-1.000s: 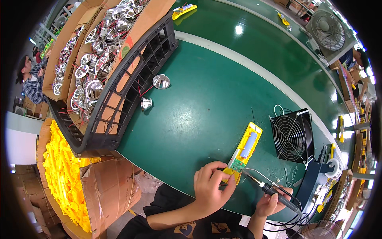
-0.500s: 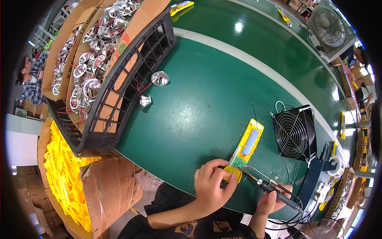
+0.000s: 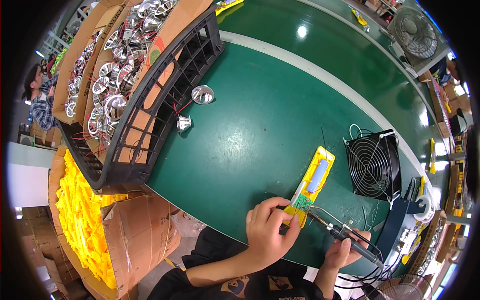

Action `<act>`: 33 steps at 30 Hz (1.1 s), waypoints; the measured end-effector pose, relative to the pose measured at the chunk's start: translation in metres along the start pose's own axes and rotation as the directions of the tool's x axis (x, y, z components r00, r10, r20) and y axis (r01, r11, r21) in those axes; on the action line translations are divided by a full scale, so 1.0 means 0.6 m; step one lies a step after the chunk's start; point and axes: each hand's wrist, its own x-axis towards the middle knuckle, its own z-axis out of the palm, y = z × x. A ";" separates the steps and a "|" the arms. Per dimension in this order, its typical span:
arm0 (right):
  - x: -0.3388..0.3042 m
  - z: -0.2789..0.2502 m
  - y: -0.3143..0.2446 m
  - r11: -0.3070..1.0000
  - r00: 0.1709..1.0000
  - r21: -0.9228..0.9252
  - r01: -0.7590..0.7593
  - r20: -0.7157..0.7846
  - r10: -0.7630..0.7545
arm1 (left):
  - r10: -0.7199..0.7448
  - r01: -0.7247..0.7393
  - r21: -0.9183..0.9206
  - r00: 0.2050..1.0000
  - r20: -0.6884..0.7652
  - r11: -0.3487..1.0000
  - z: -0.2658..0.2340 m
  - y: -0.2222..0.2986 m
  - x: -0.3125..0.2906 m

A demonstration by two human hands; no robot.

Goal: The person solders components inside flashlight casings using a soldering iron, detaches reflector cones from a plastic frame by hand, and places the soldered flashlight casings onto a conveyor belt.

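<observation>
A yellow plastic casing lies slanted on the green workbench, with a blue cylindrical battery cell and a small green circuit board inside it. My left hand is closed at the casing's near end, thumb and fingers gripping it beside the board; the exact contact is partly hidden. In my right hand is a soldering iron with a thin curved metal tube alongside. Its tip reaches the board's right side. Thin wires run by the cell and the board.
A black square fan stands right of the casing, near a dark blue box with a white spool. Two reflector cups lie beside a black crate of similar cups. Yellow parts fill a carton at lower left.
The view has shifted slightly. Both hands, the casing and the soldering iron keep nearly the same places relative to each other, with the iron's tip still at the board.
</observation>
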 end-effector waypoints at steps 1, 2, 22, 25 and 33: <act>0.000 -0.001 0.000 1.000 1.000 0.000 -0.001 0.000 0.001 | -0.002 0.002 0.000 1.000 0.001 1.000 0.000 0.000 0.000; -0.001 -0.001 0.001 1.000 1.000 -0.005 0.010 -0.001 -0.010 | -0.003 0.004 -0.001 1.000 0.002 1.000 0.000 0.000 0.000; 0.003 -0.030 -0.002 0.791 0.934 0.602 -0.106 -0.213 0.288 | 0.091 -0.094 -0.036 0.992 -0.084 0.995 0.000 -0.007 -0.009; -0.007 -0.042 0.005 0.737 0.918 0.655 -0.167 -0.169 0.359 | 0.086 -0.097 -0.106 0.991 -0.101 0.990 -0.004 -0.014 -0.018; -0.048 -0.082 0.013 0.619 0.933 0.772 -0.144 -0.103 0.345 | 0.009 -0.059 0.385 0.992 0.128 0.921 -0.014 0.044 -0.008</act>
